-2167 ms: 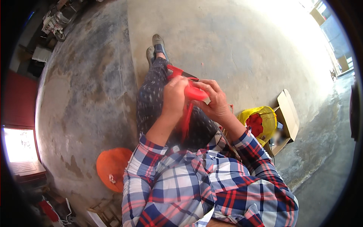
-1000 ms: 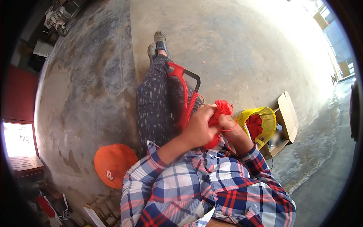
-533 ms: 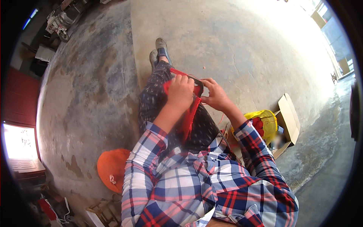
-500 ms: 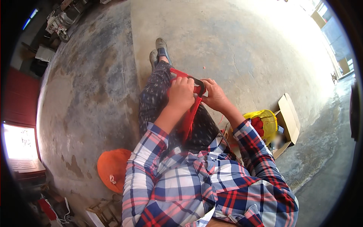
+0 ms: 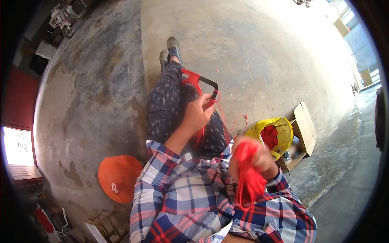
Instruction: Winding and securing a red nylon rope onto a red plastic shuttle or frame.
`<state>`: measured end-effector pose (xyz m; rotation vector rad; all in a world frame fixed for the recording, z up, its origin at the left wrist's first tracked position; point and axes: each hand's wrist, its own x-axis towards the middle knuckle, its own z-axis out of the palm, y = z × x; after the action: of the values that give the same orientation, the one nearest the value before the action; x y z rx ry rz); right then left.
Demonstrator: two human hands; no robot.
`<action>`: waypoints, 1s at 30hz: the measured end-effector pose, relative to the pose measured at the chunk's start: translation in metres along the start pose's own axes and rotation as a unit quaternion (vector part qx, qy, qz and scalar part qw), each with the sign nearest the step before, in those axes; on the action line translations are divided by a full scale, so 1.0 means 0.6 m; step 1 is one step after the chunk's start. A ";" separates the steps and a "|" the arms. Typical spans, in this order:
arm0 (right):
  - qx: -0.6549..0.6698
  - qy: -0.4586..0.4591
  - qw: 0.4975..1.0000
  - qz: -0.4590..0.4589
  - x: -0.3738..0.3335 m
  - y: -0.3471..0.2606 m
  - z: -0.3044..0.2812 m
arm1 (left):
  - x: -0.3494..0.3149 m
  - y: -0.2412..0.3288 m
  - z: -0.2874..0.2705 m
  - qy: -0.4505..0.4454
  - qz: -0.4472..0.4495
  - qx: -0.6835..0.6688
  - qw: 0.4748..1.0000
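One red bundle (image 5: 252, 182) partly hides the blurred right hand (image 5: 265, 160) closed around it. The left hand (image 5: 197, 113) pinches one frame (image 5: 193, 77), covering part. Two shoes (image 5: 173, 46) show.

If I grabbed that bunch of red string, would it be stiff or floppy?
Probably floppy: the bunch of red string droops below the right hand in soft loops. It's likely light, since it looks like just thin strands held in one hand. It might tangle easily too, because loose loops dangle at its lower end.
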<state>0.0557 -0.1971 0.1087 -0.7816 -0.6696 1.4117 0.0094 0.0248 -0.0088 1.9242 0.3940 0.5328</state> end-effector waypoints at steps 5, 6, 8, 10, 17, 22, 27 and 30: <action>0.080 -0.161 0.980 0.089 0.037 -0.021 0.085 | 0.014 0.030 -0.013 -0.070 -0.064 -0.052 0.994; 0.097 -0.165 0.979 0.075 0.052 -0.039 0.096 | 0.020 0.026 -0.016 -0.068 -0.062 -0.050 0.995; 0.107 -0.168 0.980 0.014 0.070 -0.053 0.113 | 0.028 0.005 -0.009 -0.066 -0.079 -0.066 0.992; 0.096 -0.192 0.977 -0.011 0.076 -0.049 0.108 | 0.025 -0.008 -0.013 -0.051 -0.062 -0.030 0.996; 0.019 -0.048 0.984 -0.170 0.020 -0.075 0.015 | 0.047 0.055 0.016 0.050 -0.035 -0.314 0.948; -0.745 0.151 0.647 -0.065 0.109 -0.080 -0.079 | 0.052 0.016 -0.012 0.069 -0.145 -0.299 0.941; -0.743 0.222 0.629 -0.052 0.197 0.008 -0.183 | 0.079 -0.023 0.026 -0.004 -0.238 -0.184 0.954; -0.607 0.255 0.745 -0.108 0.211 0.035 -0.202 | 0.083 -0.013 0.010 0.091 -0.061 -0.001 0.994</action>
<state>0.1480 -0.0801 0.0142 -1.9408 -1.1777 0.3181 0.0546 0.0483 -0.0087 1.8410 0.6243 0.6293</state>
